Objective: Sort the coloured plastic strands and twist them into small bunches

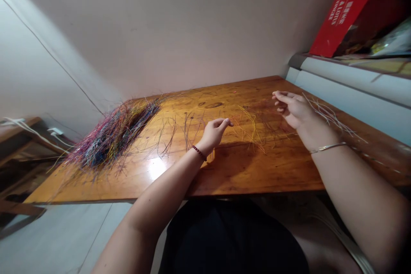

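My left hand (215,132) is closed in a pinch over the middle of the wooden table, with a beaded bracelet on its wrist; what it holds is too small to name. To the right, my right hand (290,107) is raised above the table, thumb and index finger together and the other fingers curled; nothing between them can be made out. Yellow strands (253,126) lie between my hands, and dark strands (167,137) lie left of my left hand. White strands (334,117) rest beyond my right wrist. A large heap of multicoloured strands (112,132) covers the table's left part.
The wooden table (244,175) meets a wall at its back. Along the right side runs a pale, long cabinet-like surface (353,90), bearing a red box (343,13). At the far left, white cables (32,130) lie by a wooden stool (19,137).
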Motion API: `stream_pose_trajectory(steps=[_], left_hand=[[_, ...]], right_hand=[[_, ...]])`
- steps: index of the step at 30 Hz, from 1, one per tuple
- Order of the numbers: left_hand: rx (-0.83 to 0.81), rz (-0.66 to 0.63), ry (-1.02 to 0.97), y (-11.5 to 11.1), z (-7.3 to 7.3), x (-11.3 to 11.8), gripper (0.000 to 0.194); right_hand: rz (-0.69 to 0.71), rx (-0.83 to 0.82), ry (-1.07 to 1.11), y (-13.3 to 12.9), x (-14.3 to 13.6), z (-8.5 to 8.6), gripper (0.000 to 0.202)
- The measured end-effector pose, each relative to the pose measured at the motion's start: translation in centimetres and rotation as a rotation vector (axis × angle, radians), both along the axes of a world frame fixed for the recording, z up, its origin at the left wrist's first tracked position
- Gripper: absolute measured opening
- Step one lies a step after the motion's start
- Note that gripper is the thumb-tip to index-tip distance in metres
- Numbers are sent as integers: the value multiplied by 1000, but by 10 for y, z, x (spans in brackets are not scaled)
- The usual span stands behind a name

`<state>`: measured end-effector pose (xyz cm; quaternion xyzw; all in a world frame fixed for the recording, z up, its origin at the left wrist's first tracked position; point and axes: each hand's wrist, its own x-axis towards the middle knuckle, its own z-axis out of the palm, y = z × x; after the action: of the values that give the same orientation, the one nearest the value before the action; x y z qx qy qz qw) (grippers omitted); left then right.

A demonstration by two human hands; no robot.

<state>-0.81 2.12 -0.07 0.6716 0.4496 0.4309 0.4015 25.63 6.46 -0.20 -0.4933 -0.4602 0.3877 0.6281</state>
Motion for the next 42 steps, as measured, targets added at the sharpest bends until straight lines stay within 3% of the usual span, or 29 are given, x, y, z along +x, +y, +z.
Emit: stream_pose_trajectory(steps=[6, 17, 22, 33, 42], left_hand=[[29, -11, 16, 4, -1, -2, 35], [-40, 65, -54, -3, 6, -4, 30], [-66, 76, -53, -4, 8, -5, 29], [-133, 69, -4, -4, 10, -6, 30], [-311, 20, -150, 4, 4, -10, 32]], right_hand=[[-65, 28, 137, 3, 8, -1, 17], [-87, 20, 164, -1, 0, 3, 16], [-103, 28, 280, -5, -2, 8, 10], [-94, 51, 397, -7, 1, 12, 16], [-93, 50, 478, -7, 8, 14, 21]])
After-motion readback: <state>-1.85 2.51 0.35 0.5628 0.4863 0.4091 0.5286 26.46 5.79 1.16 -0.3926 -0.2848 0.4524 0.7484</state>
